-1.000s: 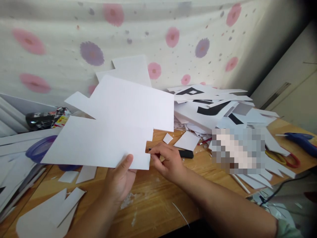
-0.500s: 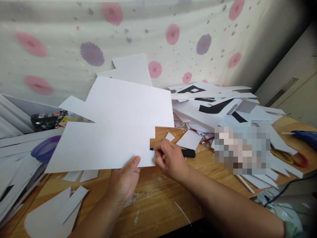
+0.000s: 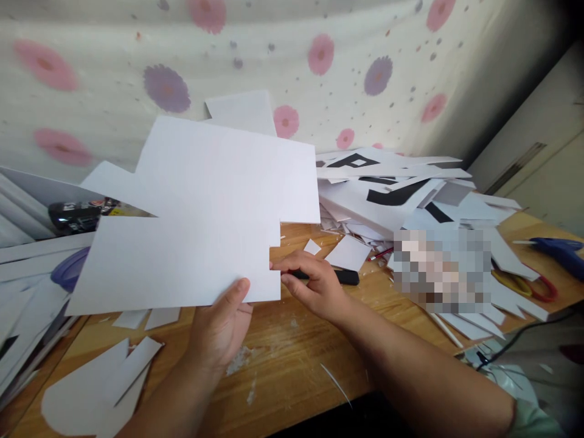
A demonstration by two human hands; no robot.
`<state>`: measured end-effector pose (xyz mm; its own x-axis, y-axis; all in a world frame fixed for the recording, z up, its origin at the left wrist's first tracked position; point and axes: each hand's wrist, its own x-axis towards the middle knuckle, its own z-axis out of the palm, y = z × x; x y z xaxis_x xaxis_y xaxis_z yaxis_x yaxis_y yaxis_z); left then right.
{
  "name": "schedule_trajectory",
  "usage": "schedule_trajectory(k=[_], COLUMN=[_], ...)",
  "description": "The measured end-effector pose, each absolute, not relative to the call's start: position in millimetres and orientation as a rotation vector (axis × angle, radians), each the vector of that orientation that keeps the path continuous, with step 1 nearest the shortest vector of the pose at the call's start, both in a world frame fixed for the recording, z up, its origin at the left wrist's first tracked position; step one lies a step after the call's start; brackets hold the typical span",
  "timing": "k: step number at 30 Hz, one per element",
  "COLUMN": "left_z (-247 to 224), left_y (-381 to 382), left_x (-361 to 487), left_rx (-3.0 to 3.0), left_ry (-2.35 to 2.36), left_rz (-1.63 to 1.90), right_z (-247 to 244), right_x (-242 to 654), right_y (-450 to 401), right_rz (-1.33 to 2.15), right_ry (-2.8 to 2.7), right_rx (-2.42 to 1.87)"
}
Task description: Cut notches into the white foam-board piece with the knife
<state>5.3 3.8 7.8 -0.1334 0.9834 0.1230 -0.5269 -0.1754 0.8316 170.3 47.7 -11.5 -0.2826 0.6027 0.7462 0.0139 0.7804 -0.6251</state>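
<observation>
A large white board (image 3: 205,213) with stepped notches along its right side is held up over the table. My left hand (image 3: 223,325) grips its bottom edge, thumb on the near face and fingers behind. At the small notch on the right, my right hand (image 3: 317,283) has its index finger stretched out to the board's cut edge. The thumb is apart from that finger, and nothing shows between them. Behind the right hand lies a black bar-like handle (image 3: 347,277), partly hidden. A small white square (image 3: 312,246) and a larger white piece (image 3: 349,252) lie just beyond.
A heap of white offcuts (image 3: 387,198) with black shapes stands at the back right. Red-and-yellow-handled scissors (image 3: 542,289) and a blue glue gun (image 3: 559,252) lie at the right. A purple bowl (image 3: 70,269) sits at the left, and cut pieces (image 3: 86,386) lie in front.
My right hand has gone from a pinch at the notch to a stretched index finger with the thumb apart. The board and left hand have shifted slightly left and up.
</observation>
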Motion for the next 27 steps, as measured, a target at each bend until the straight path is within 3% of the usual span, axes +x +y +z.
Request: schedule_trajectory(k=[10,27], left_z=[0.5,-0.9], left_y=[3.7,5.2], left_x=[4.4,3.5], left_rx=[0.831,0.816], left_ry=[0.766,0.741], left_rz=[1.556,1.511], right_z=[-14.6,-13.6], right_x=[168.9,168.6], right_y=[48.0,47.4], right_rz=[0.459,0.593], right_ry=[-1.792,-1.771], right_rx=[-0.564,-0.646])
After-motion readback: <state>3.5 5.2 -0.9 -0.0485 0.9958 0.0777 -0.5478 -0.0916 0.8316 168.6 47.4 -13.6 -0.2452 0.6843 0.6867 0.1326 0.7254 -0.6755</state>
